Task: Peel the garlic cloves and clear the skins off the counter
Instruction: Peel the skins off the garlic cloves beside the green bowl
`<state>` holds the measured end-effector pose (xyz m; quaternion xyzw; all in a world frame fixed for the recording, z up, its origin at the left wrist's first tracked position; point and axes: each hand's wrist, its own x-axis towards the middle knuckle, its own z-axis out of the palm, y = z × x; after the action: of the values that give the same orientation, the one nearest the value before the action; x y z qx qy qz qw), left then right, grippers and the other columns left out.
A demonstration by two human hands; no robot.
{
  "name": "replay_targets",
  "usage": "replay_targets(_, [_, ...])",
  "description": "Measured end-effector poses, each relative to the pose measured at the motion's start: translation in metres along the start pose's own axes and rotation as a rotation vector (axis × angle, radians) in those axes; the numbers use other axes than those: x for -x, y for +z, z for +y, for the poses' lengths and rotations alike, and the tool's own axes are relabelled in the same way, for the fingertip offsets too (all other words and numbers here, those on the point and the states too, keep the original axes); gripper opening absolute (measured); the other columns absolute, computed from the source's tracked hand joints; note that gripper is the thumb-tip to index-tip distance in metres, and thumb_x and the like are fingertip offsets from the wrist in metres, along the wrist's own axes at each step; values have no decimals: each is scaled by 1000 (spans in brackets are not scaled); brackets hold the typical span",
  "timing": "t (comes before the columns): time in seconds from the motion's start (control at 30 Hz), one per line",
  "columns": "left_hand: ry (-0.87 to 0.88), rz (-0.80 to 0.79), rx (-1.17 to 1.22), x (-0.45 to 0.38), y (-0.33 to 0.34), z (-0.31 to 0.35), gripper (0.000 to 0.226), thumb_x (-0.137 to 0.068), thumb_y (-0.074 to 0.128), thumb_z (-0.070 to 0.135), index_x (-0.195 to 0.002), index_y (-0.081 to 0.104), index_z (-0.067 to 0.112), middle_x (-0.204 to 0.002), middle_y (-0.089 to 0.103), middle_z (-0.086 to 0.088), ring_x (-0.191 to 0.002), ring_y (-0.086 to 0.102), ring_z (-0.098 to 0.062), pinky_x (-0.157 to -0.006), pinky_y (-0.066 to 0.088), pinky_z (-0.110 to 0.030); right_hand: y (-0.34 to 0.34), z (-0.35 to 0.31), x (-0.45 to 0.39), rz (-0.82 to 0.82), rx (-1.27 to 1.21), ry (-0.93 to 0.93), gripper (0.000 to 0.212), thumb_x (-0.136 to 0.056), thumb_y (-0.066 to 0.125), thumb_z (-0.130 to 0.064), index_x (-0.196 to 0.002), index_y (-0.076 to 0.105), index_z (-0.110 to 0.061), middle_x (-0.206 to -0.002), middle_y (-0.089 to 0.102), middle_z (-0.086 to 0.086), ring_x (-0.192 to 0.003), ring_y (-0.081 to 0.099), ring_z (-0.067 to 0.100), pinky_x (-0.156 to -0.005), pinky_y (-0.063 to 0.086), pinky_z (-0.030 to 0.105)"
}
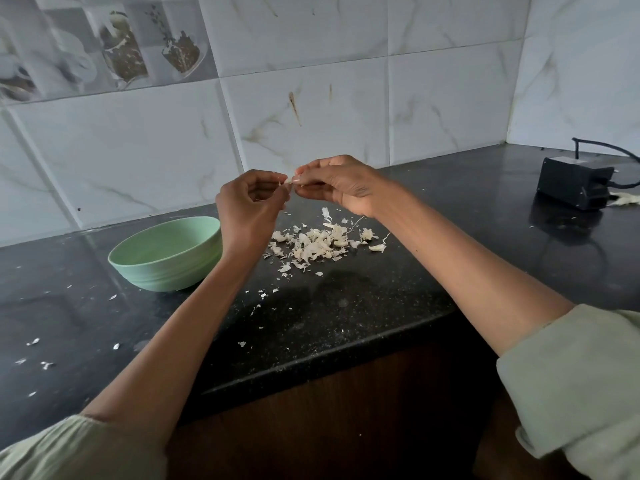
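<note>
Loose flakes dot the left part of the black counter [346,306]. A green bowl [166,254] sits toward the back edge, its inside hidden from view. The left hand [249,206] and the right hand [341,188] meet above the counter's middle, fingers curled, both pinching one garlic clove [290,180] at their tips. Only a pale sliver of it shows between them. Beneath lies a heap of skins [322,244], so much peeling seems done, while clearing has not begun. A black box [575,181] stands near the right back corner.
</note>
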<state>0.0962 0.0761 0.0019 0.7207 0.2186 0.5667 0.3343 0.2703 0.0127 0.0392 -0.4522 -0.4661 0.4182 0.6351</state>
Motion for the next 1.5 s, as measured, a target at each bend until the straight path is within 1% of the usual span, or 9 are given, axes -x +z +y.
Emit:
replay_targets(0.17, [17, -18, -46, 2, 0, 5, 19, -90, 86, 27, -101, 78, 14, -86, 79, 1, -76, 77, -17, -80, 65, -43, -1, 1, -1, 27, -119, 49, 17, -86, 76, 12, -100, 70, 7, -98, 76, 23, -90, 76, 26, -80, 64, 27])
replay_targets(0.4, [39, -38, -95, 5, -2, 8, 16, -91, 84, 24, -101, 78, 14, -85, 79, 1, -74, 77, -16, -78, 66, -46, 0, 2, 2, 69, 8, 5, 19, -89, 75, 8, -107, 69, 8, -90, 76, 19, -79, 75, 22, -76, 64, 25])
replay_targets(0.57, [45, -40, -130, 7, 0, 11, 11, -91, 85, 24, -95, 78, 16, -83, 78, 4, -74, 77, -13, -77, 66, -42, 3, 5, 1, 99, 46, 1, 5, -92, 73, 6, -91, 69, 4, -84, 74, 16, -76, 73, 20, -74, 64, 25])
replay_targets(0.8, [15, -30, -126, 10, 2, 13, 10, -89, 86, 24, -93, 81, 16, -78, 79, 4, -76, 77, -14, -79, 66, -38, 6, 9, -2, 148, 49, 3, 12, -88, 72, 10, -94, 65, 3, -81, 71, 14, -73, 70, 18, -69, 63, 23])
replay_targets(0.9, [-6, -27, -95, 11, 2, 14, 8, -88, 87, 21, -93, 82, 16, -79, 79, 3, -78, 78, -14, -81, 66, -39, 6, 9, -1, 140, 61, -7, 11, -88, 71, 11, -84, 65, 2, -78, 68, 13, -69, 68, 15, -66, 61, 21])
replay_targets(1.03, [-52, -18, -43, 13, 2, 14, 12, -87, 88, 19, -96, 82, 12, -80, 80, 1, -78, 80, -15, -84, 66, -39, 7, 9, -1, 137, 66, -16, 11, -86, 70, 13, -89, 64, 4, -80, 66, 15, -69, 67, 16, -67, 60, 21])
replay_targets(1.27, [-99, -10, 34, 13, 1, 13, 16, -85, 89, 17, -97, 82, 9, -81, 81, -4, -80, 80, -21, -88, 65, -44, 10, 12, -2, 136, 78, -25, 20, -86, 69, 13, -74, 61, 0, -79, 63, 15, -69, 67, 16, -68, 60, 21])
replay_targets(1.33, [-75, -2, 2, 14, 2, 13, 13, -85, 89, 18, -94, 83, 11, -79, 80, -1, -79, 80, -19, -85, 65, -41, 11, 12, -2, 141, 81, -7, 17, -86, 69, 13, -75, 62, 2, -77, 64, 14, -69, 66, 16, -68, 60, 21])
replay_targets(1.5, [48, 49, -141, 17, 9, 17, 5, -88, 85, 17, -92, 84, 14, -78, 78, 8, -72, 74, -2, -74, 61, -21, 14, 12, 0, 133, 14, 68, 21, -90, 66, 13, -72, 63, 1, -72, 63, 10, -67, 65, 14, -67, 61, 20])
